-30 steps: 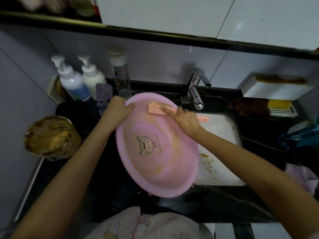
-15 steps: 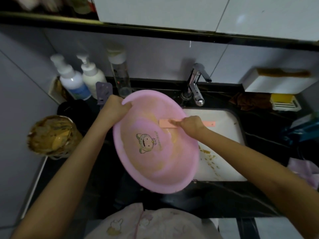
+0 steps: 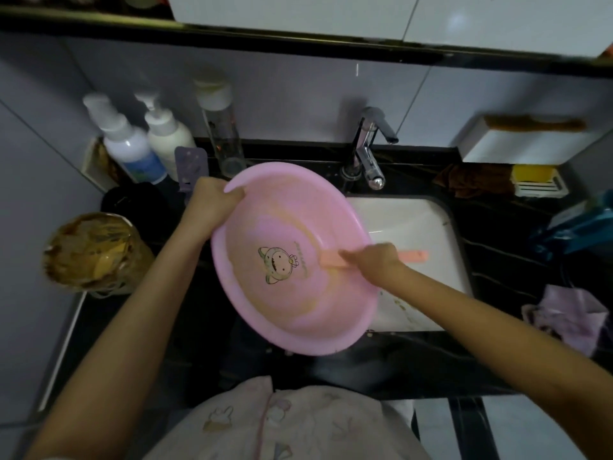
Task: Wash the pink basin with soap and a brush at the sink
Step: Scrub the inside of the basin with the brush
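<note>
The pink basin [image 3: 282, 313], with a cartoon animal printed on its bottom and brownish smears inside, is tilted over the left edge of the white sink [image 3: 411, 227]. My left hand [image 3: 212, 202] grips its far left rim. My right hand [image 3: 371, 260] holds a pink brush [image 3: 331, 260] by the handle, whose end sticks out to the right over the sink. The brush head lies against the inside of the basin, just right of the cartoon.
A chrome tap [image 3: 368, 154] stands behind the sink. Two pump bottles [image 3: 132, 144] and a clear bottle [image 3: 222, 127] line the back left. A brown-filled jar [image 3: 93, 254] sits at left. At right are a yellow soap on a dish [image 3: 530, 180], a brown cloth [image 3: 471, 180], and a lilac cloth [image 3: 570, 317].
My right hand has drawn the brush down from the basin's far rim to its middle right. The left hand has kept its grip on the rim.
</note>
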The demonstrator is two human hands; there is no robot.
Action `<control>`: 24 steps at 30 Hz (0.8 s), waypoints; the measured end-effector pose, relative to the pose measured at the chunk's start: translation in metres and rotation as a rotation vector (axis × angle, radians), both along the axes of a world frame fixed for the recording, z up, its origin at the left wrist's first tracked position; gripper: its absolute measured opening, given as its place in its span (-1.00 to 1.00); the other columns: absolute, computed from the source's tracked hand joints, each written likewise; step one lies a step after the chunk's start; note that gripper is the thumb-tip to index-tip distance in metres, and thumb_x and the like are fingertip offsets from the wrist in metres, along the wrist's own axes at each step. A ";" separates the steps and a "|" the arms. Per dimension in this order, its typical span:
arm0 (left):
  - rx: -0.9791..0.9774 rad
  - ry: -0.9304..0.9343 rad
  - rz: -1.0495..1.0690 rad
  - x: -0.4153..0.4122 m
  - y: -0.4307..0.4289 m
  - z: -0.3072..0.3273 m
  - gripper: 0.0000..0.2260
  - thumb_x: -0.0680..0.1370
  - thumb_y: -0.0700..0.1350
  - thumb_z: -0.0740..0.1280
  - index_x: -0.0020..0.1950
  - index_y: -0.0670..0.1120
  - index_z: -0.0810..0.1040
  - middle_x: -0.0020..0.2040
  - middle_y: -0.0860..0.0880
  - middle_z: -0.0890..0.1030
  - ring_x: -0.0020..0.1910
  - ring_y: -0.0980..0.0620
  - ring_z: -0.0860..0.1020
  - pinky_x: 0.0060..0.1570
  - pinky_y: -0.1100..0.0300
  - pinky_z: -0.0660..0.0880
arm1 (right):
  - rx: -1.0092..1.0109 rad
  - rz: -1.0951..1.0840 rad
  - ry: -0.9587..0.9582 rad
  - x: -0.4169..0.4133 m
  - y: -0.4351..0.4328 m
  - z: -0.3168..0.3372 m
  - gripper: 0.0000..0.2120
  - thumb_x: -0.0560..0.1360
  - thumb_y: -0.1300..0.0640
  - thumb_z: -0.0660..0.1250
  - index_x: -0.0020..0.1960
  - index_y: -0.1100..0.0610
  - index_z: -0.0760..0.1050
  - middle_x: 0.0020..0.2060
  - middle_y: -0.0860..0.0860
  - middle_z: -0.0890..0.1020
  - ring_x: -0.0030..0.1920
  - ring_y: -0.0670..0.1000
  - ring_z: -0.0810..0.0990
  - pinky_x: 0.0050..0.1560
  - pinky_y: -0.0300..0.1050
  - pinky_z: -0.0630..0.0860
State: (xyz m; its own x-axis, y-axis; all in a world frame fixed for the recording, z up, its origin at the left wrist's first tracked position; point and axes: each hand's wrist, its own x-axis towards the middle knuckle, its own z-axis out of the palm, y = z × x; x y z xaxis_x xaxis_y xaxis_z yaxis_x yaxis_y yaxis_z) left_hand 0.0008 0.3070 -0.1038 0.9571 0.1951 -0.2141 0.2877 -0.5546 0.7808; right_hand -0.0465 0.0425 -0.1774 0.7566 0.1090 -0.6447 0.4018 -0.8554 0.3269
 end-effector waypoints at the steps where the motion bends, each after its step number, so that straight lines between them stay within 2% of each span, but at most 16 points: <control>1: -0.021 -0.009 0.018 -0.001 -0.001 -0.002 -0.82 0.53 -0.13 0.31 0.03 -0.22 0.60 -0.31 -0.06 0.53 -0.30 -0.04 0.52 -0.16 0.08 0.49 | -0.004 -0.035 0.142 -0.016 0.002 0.006 -0.54 0.66 0.03 -0.02 0.53 -0.09 0.00 0.24 0.08 0.46 0.17 0.10 0.52 0.06 -0.11 0.42; 3: -0.065 -0.021 0.035 -0.003 -0.002 -0.004 -0.89 0.53 -0.12 0.32 -0.07 -0.15 0.58 -0.28 -0.09 0.55 -0.23 -0.09 0.56 -0.08 0.01 0.53 | 0.108 -0.081 0.385 -0.045 0.015 0.026 -0.55 0.66 0.08 -0.04 0.54 0.01 0.04 0.35 0.09 0.38 0.24 0.12 0.45 0.16 -0.09 0.39; 5: -0.114 -0.021 0.048 -0.004 -0.002 -0.004 -0.89 0.53 -0.09 0.33 -0.13 -0.12 0.54 -0.23 -0.13 0.58 -0.20 -0.11 0.58 -0.05 -0.04 0.55 | 0.327 -0.118 0.521 -0.062 0.036 0.046 -0.56 0.65 0.17 -0.01 0.52 0.07 0.11 0.33 0.11 0.42 0.12 0.08 0.45 0.10 -0.13 0.38; 7: -0.127 -0.014 0.048 -0.004 -0.001 -0.004 -0.85 0.54 -0.08 0.33 -0.13 -0.16 0.55 -0.18 -0.18 0.59 -0.19 -0.12 0.58 -0.06 -0.03 0.55 | 0.590 -0.199 0.542 -0.070 0.064 0.058 -0.60 0.65 0.11 0.01 0.48 0.09 0.20 0.26 0.10 0.48 0.04 0.04 0.44 0.05 -0.18 0.37; 10: -0.156 -0.015 0.038 -0.004 0.001 -0.005 -0.77 0.54 -0.06 0.33 -0.16 -0.23 0.56 -0.21 -0.21 0.57 -0.24 -0.08 0.56 -0.13 0.06 0.51 | 0.940 -0.326 0.460 -0.059 0.112 0.052 -0.52 0.58 0.29 0.09 0.49 0.16 0.19 -0.06 0.15 0.52 -0.21 0.02 0.45 -0.31 -0.22 0.40; 11: -0.168 -0.023 0.042 -0.006 0.001 -0.007 -0.74 0.55 -0.06 0.32 -0.24 -0.22 0.54 -0.27 -0.20 0.55 -0.30 -0.03 0.53 -0.18 0.10 0.47 | 1.063 -0.473 0.428 -0.048 0.126 0.046 -0.56 0.56 0.33 0.09 0.44 0.22 0.26 -0.15 0.13 0.51 -0.27 0.02 0.45 -0.38 -0.26 0.39; 13: -0.170 -0.051 0.063 -0.007 0.001 -0.010 -0.68 0.57 -0.07 0.28 -0.34 -0.20 0.46 -0.37 -0.16 0.47 -0.39 0.06 0.45 -0.24 0.15 0.36 | 1.367 -0.939 0.374 -0.017 0.149 0.044 -0.70 0.59 0.30 0.07 0.26 0.34 0.41 -0.29 0.13 0.48 -0.34 0.02 0.45 -0.46 -0.29 0.39; 15: -0.169 -0.093 0.089 -0.011 -0.003 -0.012 -0.67 0.61 -0.06 0.21 -0.28 -0.22 0.45 -0.35 -0.17 0.47 -0.30 -0.01 0.47 -0.20 0.12 0.36 | 1.586 -1.305 0.310 0.007 0.154 0.053 -0.78 0.61 0.27 0.04 0.04 0.28 0.45 -0.43 0.11 0.40 -0.46 0.01 0.37 -0.55 -0.31 0.33; 16: -0.173 -0.116 0.097 -0.014 -0.006 -0.012 -0.66 0.63 -0.06 0.16 -0.26 -0.22 0.45 -0.33 -0.18 0.47 -0.25 -0.03 0.48 -0.19 0.11 0.36 | 1.612 -1.363 0.306 0.011 0.153 0.057 -0.79 0.61 0.28 0.04 -0.06 0.23 0.44 -0.48 0.09 0.38 -0.51 -0.01 0.35 -0.57 -0.31 0.31; 18: -0.183 -0.149 0.118 -0.017 -0.008 -0.012 -0.63 0.65 -0.06 0.09 -0.31 -0.17 0.37 -0.34 -0.14 0.45 -0.23 -0.03 0.46 -0.18 0.15 0.33 | 1.534 -1.236 0.366 -0.008 0.150 0.069 -0.74 0.56 0.34 0.08 -0.25 0.16 0.39 -0.60 0.03 0.39 -0.62 -0.07 0.36 -0.59 -0.36 0.28; 20: -0.233 -0.155 0.144 -0.020 -0.009 -0.014 -0.64 0.66 -0.05 0.06 -0.32 -0.07 0.34 -0.35 -0.05 0.42 -0.27 -0.01 0.43 -0.18 0.18 0.33 | 1.436 -1.090 0.504 -0.040 0.147 0.081 -0.75 0.55 0.32 0.11 -0.28 0.13 0.37 -0.56 0.02 0.39 -0.63 -0.12 0.37 -0.58 -0.34 0.32; 22: -0.253 -0.150 0.161 -0.020 -0.004 -0.014 -0.67 0.66 -0.04 0.05 -0.28 -0.04 0.36 -0.33 -0.03 0.43 -0.23 -0.02 0.44 -0.17 0.19 0.32 | 1.485 -1.087 0.562 -0.046 0.147 0.095 -0.76 0.56 0.32 0.08 -0.25 0.14 0.37 -0.49 0.04 0.37 -0.63 -0.13 0.36 -0.58 -0.33 0.33; 24: -0.238 -0.146 0.154 -0.023 -0.001 -0.015 -0.67 0.66 -0.03 0.05 -0.23 -0.11 0.41 -0.30 -0.06 0.47 -0.21 -0.04 0.47 -0.18 0.19 0.32 | 1.601 -1.210 0.345 -0.014 0.148 0.100 -0.79 0.56 0.31 0.07 -0.17 0.24 0.42 -0.49 0.08 0.46 -0.56 -0.10 0.45 -0.50 -0.30 0.41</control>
State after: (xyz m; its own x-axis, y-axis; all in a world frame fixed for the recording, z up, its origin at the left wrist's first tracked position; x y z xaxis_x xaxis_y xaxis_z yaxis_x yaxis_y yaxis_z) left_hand -0.0220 0.3065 -0.1187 0.9442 0.3009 -0.1342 0.2298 -0.3097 0.9226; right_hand -0.0603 0.1905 -0.0771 0.7557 0.2472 -0.6064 -0.6115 -0.0650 -0.7886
